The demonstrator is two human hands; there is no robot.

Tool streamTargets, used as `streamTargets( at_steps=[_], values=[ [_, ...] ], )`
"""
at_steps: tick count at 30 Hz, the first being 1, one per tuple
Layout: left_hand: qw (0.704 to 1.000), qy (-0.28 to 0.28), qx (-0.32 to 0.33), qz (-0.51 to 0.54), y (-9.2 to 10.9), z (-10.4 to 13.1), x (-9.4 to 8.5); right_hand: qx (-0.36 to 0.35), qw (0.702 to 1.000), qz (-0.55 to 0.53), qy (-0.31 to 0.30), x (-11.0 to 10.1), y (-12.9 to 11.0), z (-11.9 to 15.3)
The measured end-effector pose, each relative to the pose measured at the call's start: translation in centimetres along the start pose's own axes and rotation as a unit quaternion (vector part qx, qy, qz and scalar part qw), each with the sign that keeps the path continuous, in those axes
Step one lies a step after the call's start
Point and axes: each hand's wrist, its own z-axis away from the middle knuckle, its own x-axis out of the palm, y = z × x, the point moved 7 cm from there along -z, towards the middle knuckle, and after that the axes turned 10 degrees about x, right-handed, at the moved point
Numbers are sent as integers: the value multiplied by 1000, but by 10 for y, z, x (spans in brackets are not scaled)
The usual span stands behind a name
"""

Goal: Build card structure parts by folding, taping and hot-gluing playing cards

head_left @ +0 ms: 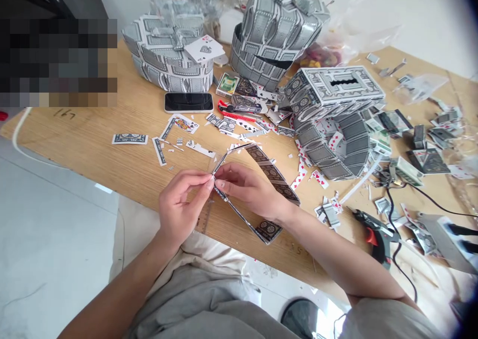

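A flat black-and-white patterned card lay on the light-brown wooden worktop. Rightward, the bare left hand and bare right hand met, fingers of both pinching the left corner of an angular, black-and-white card frame over the worktop's front. Beyond stood a round grey card basket, then a black-and-red glue gun.

1. You have bright, diffuse light, the wall nearly white and shadows soft on the table.
2. Glare whitens patches of floor below you.
3. Your left hand and right hand look fairly sharp.
4. Your right corners darken and blur; upper left is pixelated.
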Motion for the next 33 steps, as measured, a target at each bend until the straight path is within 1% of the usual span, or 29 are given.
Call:
streamTargets(
  at_steps=[9,15,18,21,23,25,27,29,33],
  values=[
    [1000,-19,24,-5,8,-6,0,-4,1000,-30,2,1,-2,1],
    [999,-39,22,-19,12,-11,0,-10,1000,-24,10,0,-7,3],
    [999,-48,2,-6,11,-13,-2,-10,999,-31,8,1,-7,3],
    [998,-38,-29,45,7,-15,-4,-5,999,-47,-1,2,-6,3],
    [993,-34,-79,85,2,-15,-4,-1,999,-54,-9,3,-5,3],
    [982,-33,-145,118,-4,-12,-2,1,998,-57,-9,3,-5,2],
    [973,-30,-185,136,-5,-10,0,1,998,-61,-6,3,-4,2],
    [973,-23,-187,131,0,-12,0,2,998,-63,-3,3,-4,2],
    [983,-26,-160,87,13,-20,-2,-12,998,-57,15,4,-10,4]
  ],
)
